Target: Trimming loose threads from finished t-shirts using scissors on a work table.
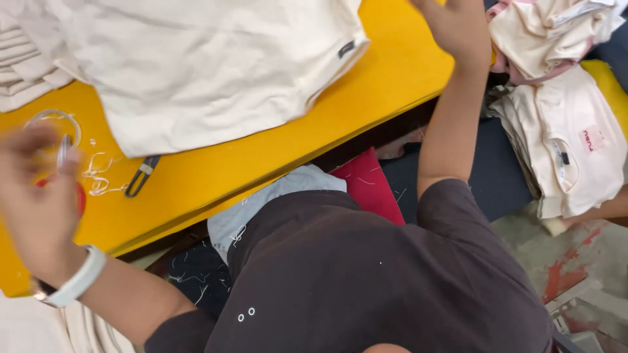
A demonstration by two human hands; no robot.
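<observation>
On the table (261, 157) a garment (196, 65) lies spread across the far side, folded pieces (26, 72) stacked at its left. Nearer the table's front edge lie thread snips (140, 175) and loose thread scraps (98, 176) (just left of them). Right of the table, off it, more garments (569, 144) are heaped.

Cream garment on a yellow table, a pile of similar ones off to the side

The cream garment (196, 65) lies spread and rumpled across the far part of the yellow table (366, 91), one corner with a small dark tag hanging toward the near edge. The pile of cream garments (569, 144) sits beyond the table's end, folded loosely, the top one showing a small pink label and an open neckline.
</observation>
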